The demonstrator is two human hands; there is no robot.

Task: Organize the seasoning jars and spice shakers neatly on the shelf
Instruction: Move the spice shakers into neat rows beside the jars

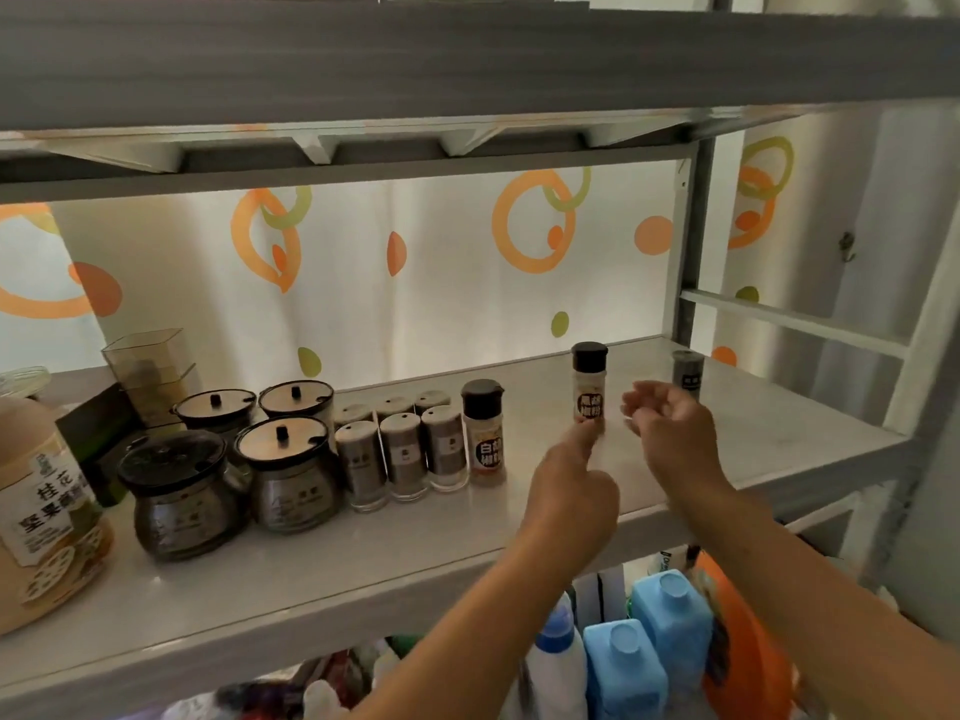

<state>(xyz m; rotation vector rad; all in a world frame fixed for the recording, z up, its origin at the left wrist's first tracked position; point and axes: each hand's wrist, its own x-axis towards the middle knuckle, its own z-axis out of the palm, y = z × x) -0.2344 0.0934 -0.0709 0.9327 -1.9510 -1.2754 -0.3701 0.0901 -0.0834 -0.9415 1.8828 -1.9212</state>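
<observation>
Upright on the shelf (311, 579), right of centre and apart from the main group: black-capped shaker (589, 381). Round black label with white characters, too blurred to read.

Reaching up from below: left hand (569, 491), index fingertip touching the base of that shaker, other fingers curled. Pinching or merely pushing: cannot tell.

Just right of the same shaker, not touching it: right hand (670, 423), fingers loosely curled, holding nothing. Partly hidden behind it, near the right end of the shelf: dark shaker (688, 371), label unreadable.

Grouped left of centre, listed left to right:
- four round jars (283, 475), three with pale lids and black knobs, one with a dark lid; labels illegible
- six small shakers (402, 454) in two rows of three; small dark labels illegible
- tall shaker (485, 433) with a black cap, just beside the front row; label beginning "白"

At the far left edge: large jar (47, 511), label showing "桂花" and "坚果". Behind the round jars: stacked clear square containers (150, 371).

Under the shelf: two blue bottles (623, 667) and an orange container (743, 657), their writing too small to read.
</observation>
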